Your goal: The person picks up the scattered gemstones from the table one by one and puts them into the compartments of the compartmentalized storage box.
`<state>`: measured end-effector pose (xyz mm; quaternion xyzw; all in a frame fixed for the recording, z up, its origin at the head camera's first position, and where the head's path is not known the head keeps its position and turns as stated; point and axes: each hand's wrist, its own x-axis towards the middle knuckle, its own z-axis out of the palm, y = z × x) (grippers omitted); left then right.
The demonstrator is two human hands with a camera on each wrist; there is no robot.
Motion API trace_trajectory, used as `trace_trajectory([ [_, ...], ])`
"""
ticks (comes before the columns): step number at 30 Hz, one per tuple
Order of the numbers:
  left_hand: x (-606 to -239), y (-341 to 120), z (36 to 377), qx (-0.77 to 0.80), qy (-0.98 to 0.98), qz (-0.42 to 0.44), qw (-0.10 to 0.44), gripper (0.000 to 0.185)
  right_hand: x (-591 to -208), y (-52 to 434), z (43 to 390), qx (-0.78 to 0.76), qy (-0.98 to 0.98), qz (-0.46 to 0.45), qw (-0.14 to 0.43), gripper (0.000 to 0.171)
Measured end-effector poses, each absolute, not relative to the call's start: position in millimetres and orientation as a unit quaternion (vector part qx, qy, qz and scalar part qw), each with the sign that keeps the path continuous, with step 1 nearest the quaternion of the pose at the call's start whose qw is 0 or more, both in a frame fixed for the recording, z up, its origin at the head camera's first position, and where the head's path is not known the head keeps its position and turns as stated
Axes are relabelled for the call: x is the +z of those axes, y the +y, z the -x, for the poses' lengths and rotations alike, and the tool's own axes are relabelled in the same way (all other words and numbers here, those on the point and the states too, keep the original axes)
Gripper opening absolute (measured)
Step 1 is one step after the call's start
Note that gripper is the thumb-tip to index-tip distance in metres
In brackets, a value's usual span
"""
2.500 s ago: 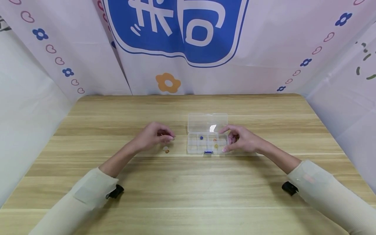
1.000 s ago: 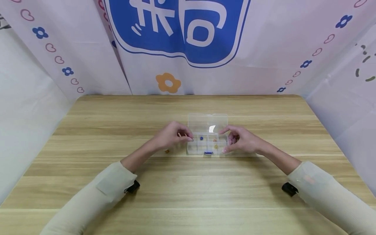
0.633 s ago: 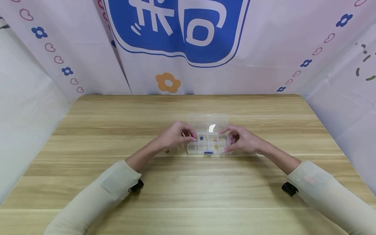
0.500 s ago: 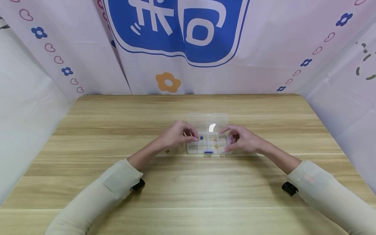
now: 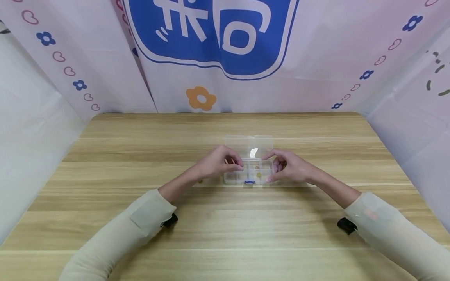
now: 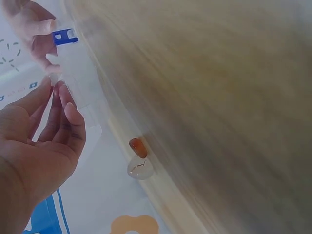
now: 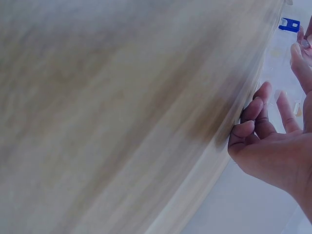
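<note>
— Where is the clear compartment box [image 5: 249, 170]?
— Centre of the frame, on the wooden surface [image 5: 225, 218], lid open, blue latch [image 5: 249, 182] facing the person.
— And the left hand [image 5: 218, 164]?
— Over the box's left compartments, fingertips pinched together; whether they hold a bead is too small to tell.
— The right hand [image 5: 290, 168]?
— Its grip curls round the box's right end. An orange bead [image 5: 200, 180] lies just left of the box.

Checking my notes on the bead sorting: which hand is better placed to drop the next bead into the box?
Probably the left hand: it hovers over the box, while the right hand steadies its end.
</note>
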<state>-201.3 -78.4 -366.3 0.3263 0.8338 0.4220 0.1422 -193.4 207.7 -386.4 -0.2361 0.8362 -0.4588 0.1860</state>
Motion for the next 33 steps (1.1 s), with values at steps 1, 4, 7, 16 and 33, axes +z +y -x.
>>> trace_trajectory([
  [1, -366, -78, 201, 0.423, 0.834, -0.326, 0.142, 0.004, -386, 208, 193, -0.458, 0.837, 0.236, 0.186, 0.060],
  [4, -366, -77, 201, 0.421, 0.835, -0.325, 0.142, 0.004, -385, 207, 193, -0.459, 0.836, 0.237, 0.186, 0.060],
  [7, -366, -76, 201, 0.419, 0.834, -0.329, 0.143, 0.005, -385, 207, 192, -0.458, 0.837, 0.235, 0.186, 0.060],
  [16, -363, -83, 199, 0.419, 0.838, -0.320, 0.144, 0.006, -385, 206, 192, -0.459, 0.835, 0.240, 0.184, 0.059],
  [33, -362, -131, 191, 0.422, 0.846, -0.304, 0.116, 0.005, -384, 207, 192, -0.461, 0.834, 0.238, 0.188, 0.060],
])
